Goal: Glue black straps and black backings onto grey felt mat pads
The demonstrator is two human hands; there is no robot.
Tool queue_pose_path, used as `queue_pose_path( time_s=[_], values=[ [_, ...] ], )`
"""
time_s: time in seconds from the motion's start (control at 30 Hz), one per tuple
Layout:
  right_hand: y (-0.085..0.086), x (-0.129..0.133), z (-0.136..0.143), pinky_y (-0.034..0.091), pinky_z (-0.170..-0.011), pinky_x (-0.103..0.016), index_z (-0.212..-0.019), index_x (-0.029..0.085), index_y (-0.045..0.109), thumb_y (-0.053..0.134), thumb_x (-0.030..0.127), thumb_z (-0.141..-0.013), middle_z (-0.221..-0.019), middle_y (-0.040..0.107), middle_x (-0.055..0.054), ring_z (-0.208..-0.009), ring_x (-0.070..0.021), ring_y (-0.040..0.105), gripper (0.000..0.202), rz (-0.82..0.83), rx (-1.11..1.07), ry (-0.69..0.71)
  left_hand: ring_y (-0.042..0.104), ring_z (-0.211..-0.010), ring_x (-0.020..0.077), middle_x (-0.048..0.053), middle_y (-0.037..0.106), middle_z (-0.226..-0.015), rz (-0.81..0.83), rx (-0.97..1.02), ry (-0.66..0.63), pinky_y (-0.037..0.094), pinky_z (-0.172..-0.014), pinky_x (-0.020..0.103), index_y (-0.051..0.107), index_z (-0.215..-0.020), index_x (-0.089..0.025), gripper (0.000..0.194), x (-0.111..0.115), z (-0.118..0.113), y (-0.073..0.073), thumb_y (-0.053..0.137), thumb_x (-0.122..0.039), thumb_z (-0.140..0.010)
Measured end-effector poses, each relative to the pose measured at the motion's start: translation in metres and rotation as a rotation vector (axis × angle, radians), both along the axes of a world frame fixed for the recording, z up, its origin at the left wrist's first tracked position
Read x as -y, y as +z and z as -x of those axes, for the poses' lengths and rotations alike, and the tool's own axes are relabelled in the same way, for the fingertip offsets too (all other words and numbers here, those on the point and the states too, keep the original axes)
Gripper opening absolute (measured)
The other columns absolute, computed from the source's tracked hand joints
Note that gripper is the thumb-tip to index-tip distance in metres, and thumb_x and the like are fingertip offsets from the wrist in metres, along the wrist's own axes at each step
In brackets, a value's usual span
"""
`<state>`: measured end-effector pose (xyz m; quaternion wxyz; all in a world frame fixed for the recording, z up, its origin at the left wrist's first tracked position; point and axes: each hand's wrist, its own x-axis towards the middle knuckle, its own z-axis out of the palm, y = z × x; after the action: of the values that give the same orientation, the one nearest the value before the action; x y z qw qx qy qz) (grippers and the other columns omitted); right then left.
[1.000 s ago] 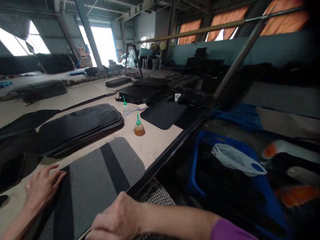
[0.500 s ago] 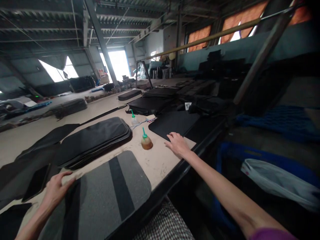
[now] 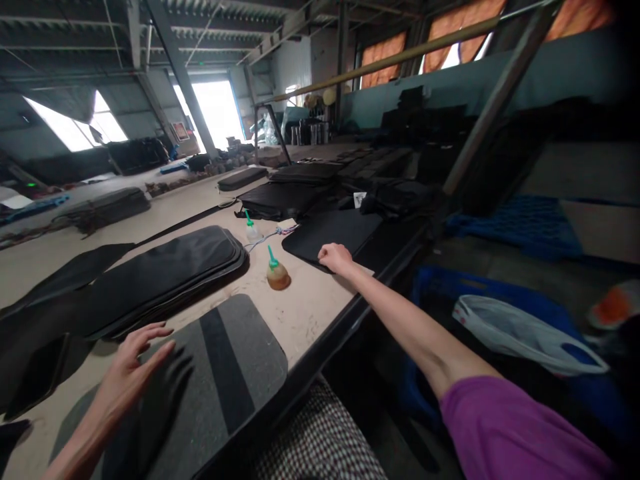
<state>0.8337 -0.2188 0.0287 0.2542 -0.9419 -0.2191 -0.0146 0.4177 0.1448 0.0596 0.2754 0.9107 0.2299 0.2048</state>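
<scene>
A grey panel with rounded corners and black strips across it lies in front of me on the table. Over its left part hovers my left hand, open, thumb and fingers apart, casting a shadow on the panel. My right hand reaches out to the near edge of a flat black panel on the right. Its fingers are curled closed at that edge, and the fingertips are partly hidden. Between the hands stands a squat bottle of brown liquid with a green nozzle.
A stack of black panels lies at the left, beside a dark phone-like slab. A second green-nozzled bottle stands behind, near a cord. Black bags lie farther back. Right of the table is a blue crate with a white plastic bag.
My right hand has closed its fingers at the black panel's edge. My left hand has moved right, from the grey panel's far edge to above it. The view has shifted right.
</scene>
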Motion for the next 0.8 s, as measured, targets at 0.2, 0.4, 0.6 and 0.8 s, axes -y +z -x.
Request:
queue_pose_path(
  time_s=[0.2,0.4,0.6,0.8],
  values=[
    [0.0,0.009,-0.022,0.047,-0.063,-0.023,-0.086,0.013,0.074,0.093,0.026,-0.061,-0.077,0.073,-0.003,-0.069,-0.0158,0.065,0.033,-0.277,-0.207,-0.112,0.057,-0.132,0.033,0.006,0.059,-0.141,0.077,0.019,-0.07,0.045,-0.116,0.055,0.072,-0.11,-0.029,0.055,0.032,-0.008,0.011,0.068,-0.073,-0.078],
    [0.003,0.021,-0.016,0.047,-0.058,-0.026,-0.08,0.012,0.071,0.089,0.048,-0.071,-0.067,0.069,-0.005,-0.059,-0.015,0.06,0.041,-0.506,-0.275,-0.109,0.06,-0.13,0.0316,0.007,0.058,-0.145,0.214,0.044,-0.079,0.049,-0.113,0.049,0.071,-0.114,-0.027,0.053,0.046,-0.006,0.015,0.071,-0.068,-0.08],
    [0.015,0.055,0.003,0.044,-0.062,-0.027,-0.072,0.015,0.07,0.085,0.052,-0.071,-0.064,0.065,-0.004,-0.065,-0.017,0.058,0.041,-0.538,-0.18,-0.106,0.063,-0.129,0.032,0.006,0.063,-0.141,0.39,0.085,-0.093,0.048,-0.115,0.048,0.07,-0.115,-0.028,0.054,0.085,-0.008,0.027,0.074,-0.066,-0.077],
    [0.024,0.082,0.077,0.039,-0.063,-0.027,-0.072,0.017,0.076,0.077,0.047,-0.077,-0.068,0.067,-0.002,-0.067,-0.0165,0.057,0.03,-0.473,-0.161,0.03,0.066,-0.125,0.0312,0.009,0.071,-0.129,0.759,-0.031,-0.245,0.051,-0.112,0.046,0.073,-0.113,-0.03,0.053,0.169,-0.028,0.024,0.08,-0.065,-0.074]
  ],
)
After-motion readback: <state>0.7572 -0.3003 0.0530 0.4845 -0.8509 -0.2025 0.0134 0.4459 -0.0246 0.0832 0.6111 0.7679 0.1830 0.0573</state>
